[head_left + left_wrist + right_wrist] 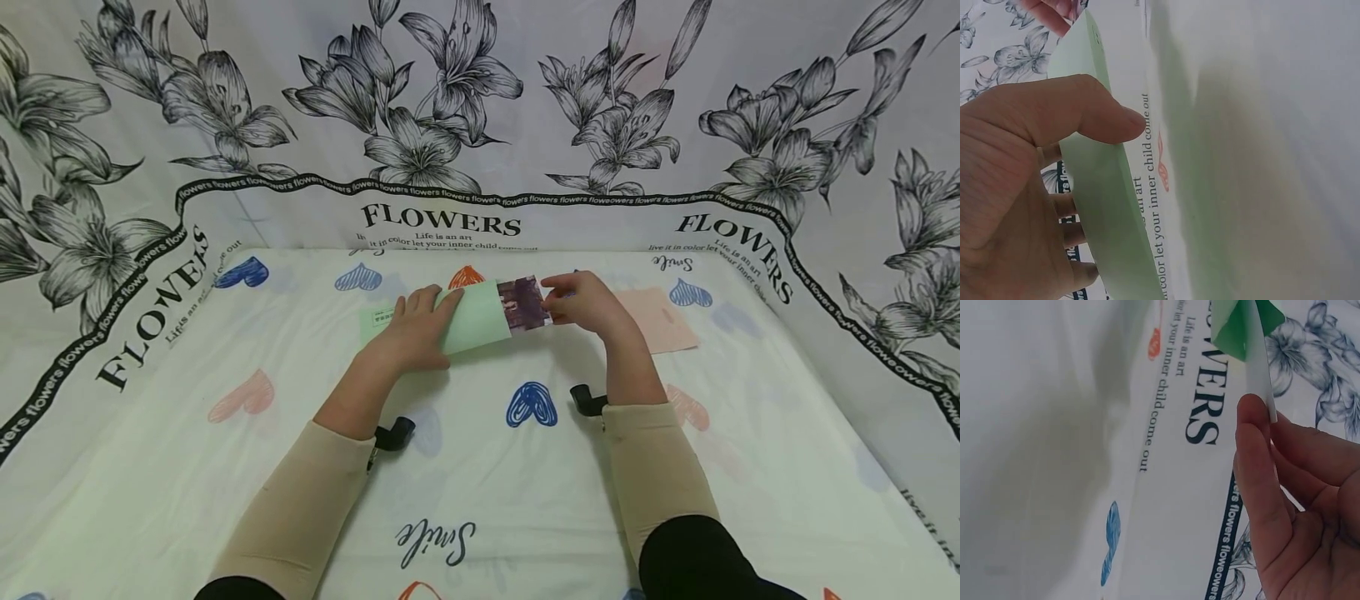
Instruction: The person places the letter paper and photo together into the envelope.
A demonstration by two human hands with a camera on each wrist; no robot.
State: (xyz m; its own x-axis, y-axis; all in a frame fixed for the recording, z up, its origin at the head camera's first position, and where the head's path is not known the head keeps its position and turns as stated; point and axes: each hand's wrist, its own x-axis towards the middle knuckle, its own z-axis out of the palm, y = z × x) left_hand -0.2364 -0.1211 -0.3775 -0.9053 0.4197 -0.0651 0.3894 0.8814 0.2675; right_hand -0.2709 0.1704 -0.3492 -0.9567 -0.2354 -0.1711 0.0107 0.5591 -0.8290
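Note:
On the heart-print cloth lies a light green envelope (476, 321), and my left hand (416, 329) holds it. In the left wrist view the thumb (1116, 122) lies on one face of the envelope (1107, 206) and the fingers curl behind it. A purple printed paper (521, 302) sticks out of the envelope's right end. My right hand (581, 302) pinches that paper at its right edge. The right wrist view shows the paper (1263, 387) edge-on between my thumb (1257, 462) and fingers, with the green envelope (1241, 325) beyond.
A pale pink envelope (663, 321) lies flat just right of my right hand. The white cloth with coloured hearts (531, 404) covers the table. Flower-print sheets (465, 125) rise as walls at the back and both sides.

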